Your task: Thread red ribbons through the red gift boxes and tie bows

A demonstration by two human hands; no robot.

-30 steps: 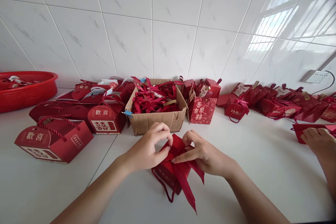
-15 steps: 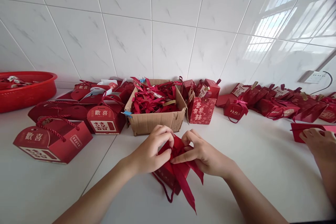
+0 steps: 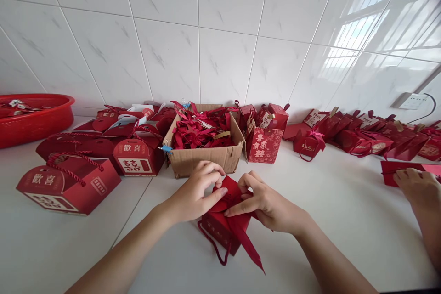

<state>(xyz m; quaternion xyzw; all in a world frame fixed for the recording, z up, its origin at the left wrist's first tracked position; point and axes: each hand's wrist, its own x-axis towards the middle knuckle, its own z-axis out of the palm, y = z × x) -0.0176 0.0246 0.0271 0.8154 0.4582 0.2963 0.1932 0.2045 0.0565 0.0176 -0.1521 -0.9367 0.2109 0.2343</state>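
Observation:
A small red gift box [image 3: 220, 233] stands on the white countertop in front of me, tilted toward my side, with a twisted dark red cord handle [image 3: 214, 247] hanging at its near left. A wide red ribbon [image 3: 246, 241] lies across its top, one tail trailing down to the right. My left hand [image 3: 201, 191] is at the box's upper left, thumb and index finger closed on a loop of the ribbon. From the right, my right hand [image 3: 265, 200] has its fingers curled on the ribbon at the middle of the top. Its fingertips partly hide the knot area.
Behind the gift box, a cardboard box [image 3: 206, 161] holds many ribbons. Red handled boxes [image 3: 70, 186] stand left, beside a red basin [image 3: 34, 121]. More red boxes [image 3: 308, 142] line the wall at right. Another person's hand [image 3: 418, 186] holds a red piece at the right edge.
My left hand has shifted slightly up and left from the knot, its thumb lifted. The ribbon tail has swung right, and a second tail has gone behind my right hand.

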